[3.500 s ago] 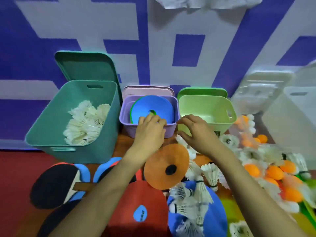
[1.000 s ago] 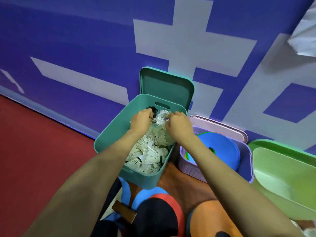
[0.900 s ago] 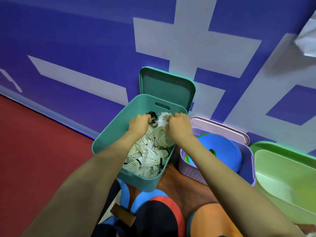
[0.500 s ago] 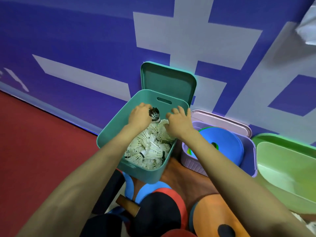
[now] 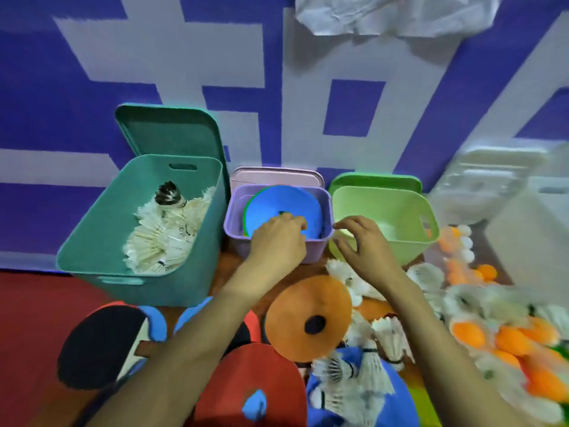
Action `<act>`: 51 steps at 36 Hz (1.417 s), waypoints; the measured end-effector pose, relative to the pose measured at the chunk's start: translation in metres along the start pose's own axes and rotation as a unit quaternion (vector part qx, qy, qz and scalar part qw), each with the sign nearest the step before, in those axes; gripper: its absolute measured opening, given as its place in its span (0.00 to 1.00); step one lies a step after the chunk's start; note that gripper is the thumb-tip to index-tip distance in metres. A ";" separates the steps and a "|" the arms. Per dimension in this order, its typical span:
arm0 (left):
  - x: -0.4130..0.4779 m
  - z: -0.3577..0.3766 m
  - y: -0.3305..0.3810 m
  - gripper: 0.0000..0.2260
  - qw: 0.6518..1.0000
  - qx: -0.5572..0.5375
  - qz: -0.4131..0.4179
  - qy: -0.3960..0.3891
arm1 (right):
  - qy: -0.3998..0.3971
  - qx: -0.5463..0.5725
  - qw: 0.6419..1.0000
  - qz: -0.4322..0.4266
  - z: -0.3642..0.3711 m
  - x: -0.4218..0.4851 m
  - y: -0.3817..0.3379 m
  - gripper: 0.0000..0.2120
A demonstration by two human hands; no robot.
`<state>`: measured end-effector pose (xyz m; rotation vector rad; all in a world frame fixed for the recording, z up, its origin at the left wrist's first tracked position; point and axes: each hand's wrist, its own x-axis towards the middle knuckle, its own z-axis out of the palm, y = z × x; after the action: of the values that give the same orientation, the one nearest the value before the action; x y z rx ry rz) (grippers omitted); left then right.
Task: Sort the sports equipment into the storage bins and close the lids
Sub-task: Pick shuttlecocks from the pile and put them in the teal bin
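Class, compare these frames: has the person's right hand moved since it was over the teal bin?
Yes. The right hand has left the teal bin and gone rightward, past the purple bin, to the near left corner of the green bin.

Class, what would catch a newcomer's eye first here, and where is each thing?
Three coloured bins stand open in a row: a teal bin at left piled with white shuttlecocks, a purple bin holding a blue disc, and a green bin. An orange disc lies in front.
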<state>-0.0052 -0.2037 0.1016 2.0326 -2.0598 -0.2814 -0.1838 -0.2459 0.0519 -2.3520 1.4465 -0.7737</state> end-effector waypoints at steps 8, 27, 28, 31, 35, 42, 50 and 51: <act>0.006 0.063 0.088 0.13 0.991 -0.014 0.064 -0.117 | -0.060 -0.085 0.986 0.133 -0.052 -0.070 0.081 0.13; 0.039 0.126 0.076 0.15 0.973 0.027 -0.030 -0.227 | -0.320 -0.261 0.890 0.193 0.006 -0.060 0.078 0.12; 0.039 0.126 0.076 0.15 0.974 0.022 -0.032 -0.223 | -0.316 -0.268 0.890 0.192 0.008 -0.061 0.079 0.12; 0.040 0.128 0.072 0.13 0.982 0.004 -0.028 -0.188 | -0.282 -0.281 0.901 0.174 0.012 -0.060 0.080 0.14; 0.038 0.125 0.070 0.13 0.994 -0.016 -0.004 -0.104 | -0.225 -0.292 0.917 0.152 0.008 -0.055 0.080 0.13; 0.023 0.097 0.065 0.10 0.992 -0.107 0.057 0.028 | -0.146 -0.265 0.942 0.148 -0.021 -0.040 0.065 0.12; 0.013 0.057 0.045 0.07 0.957 -0.187 0.073 0.209 | 0.031 -0.134 0.989 0.053 -0.052 -0.009 0.020 0.08; 0.013 0.051 0.041 0.07 0.951 -0.190 0.073 0.231 | 0.049 -0.123 0.991 0.033 -0.053 -0.003 0.013 0.07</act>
<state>-0.0593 -0.2175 0.0655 1.5318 -1.6984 -0.1418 -0.2254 -0.2467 0.0879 -2.4574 1.7409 -0.7410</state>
